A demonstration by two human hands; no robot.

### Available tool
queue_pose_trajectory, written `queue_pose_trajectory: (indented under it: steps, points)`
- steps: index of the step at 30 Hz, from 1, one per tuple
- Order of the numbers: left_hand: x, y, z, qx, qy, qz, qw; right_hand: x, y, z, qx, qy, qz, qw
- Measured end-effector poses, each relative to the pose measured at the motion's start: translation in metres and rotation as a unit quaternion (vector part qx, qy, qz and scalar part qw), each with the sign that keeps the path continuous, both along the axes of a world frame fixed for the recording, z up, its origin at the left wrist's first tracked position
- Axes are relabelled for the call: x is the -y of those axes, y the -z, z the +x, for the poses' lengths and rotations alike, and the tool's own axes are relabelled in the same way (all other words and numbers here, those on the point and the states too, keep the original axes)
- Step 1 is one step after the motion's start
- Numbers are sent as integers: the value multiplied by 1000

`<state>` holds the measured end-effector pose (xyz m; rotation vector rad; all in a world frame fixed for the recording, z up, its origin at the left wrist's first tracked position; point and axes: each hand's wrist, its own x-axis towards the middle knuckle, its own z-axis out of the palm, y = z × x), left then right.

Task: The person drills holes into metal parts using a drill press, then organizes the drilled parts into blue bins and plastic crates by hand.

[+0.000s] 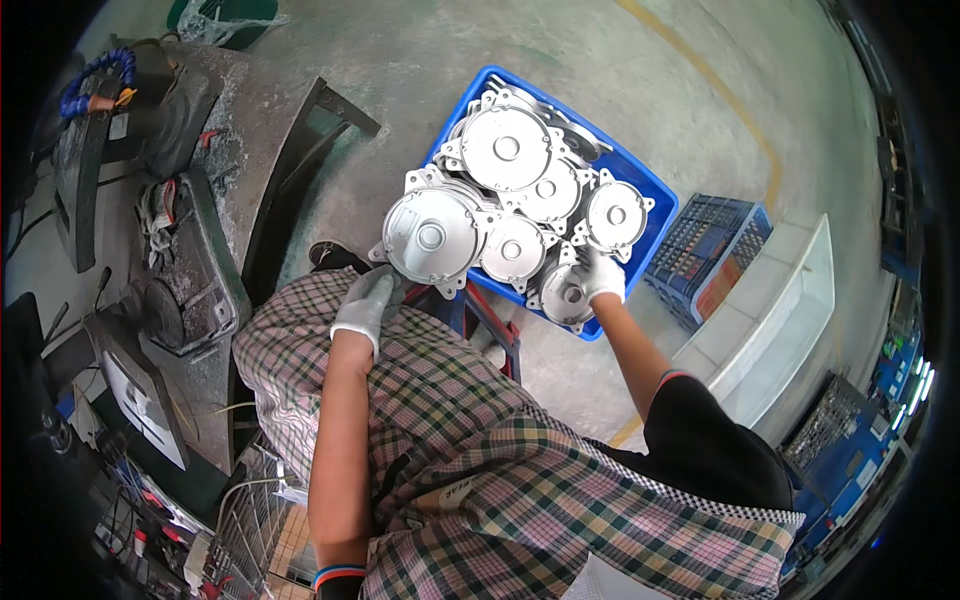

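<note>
A blue bin point(655, 195) is heaped with shiny round cast-metal covers with lugs round their rims. A large cover point(432, 236) lies at the bin's near left, overhanging the edge. My left hand point(364, 308), in a pale glove, rests on the plaid apron just below that cover, its fingers stretched and holding nothing I can see. At the bin's near right corner, my gloved right hand point(606, 277) has its fingers curled at the edge of a smaller cover point(565, 290). Its fingertips are partly hidden.
Right of the bin stand a dark blue slatted crate point(705, 245) and a long white trough point(775, 320). A machine with a blue coolant hose point(100, 80) and a metal worktable point(225, 150) fill the left. A red and blue stand point(495, 330) shows below the bin.
</note>
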<state>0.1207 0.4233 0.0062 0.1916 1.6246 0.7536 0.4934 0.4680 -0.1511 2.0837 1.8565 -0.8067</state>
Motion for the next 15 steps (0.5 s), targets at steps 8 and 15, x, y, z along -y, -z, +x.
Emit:
queue_pose_trajectory:
  steps: [8,15]
  points:
    - [-6,9,2,-15,0,-9,1000,40,33,-2,69,349,-92,930]
    - [-44,26,-5,-371,267,33,889,-1,-48,-90,-280,76,-86,953]
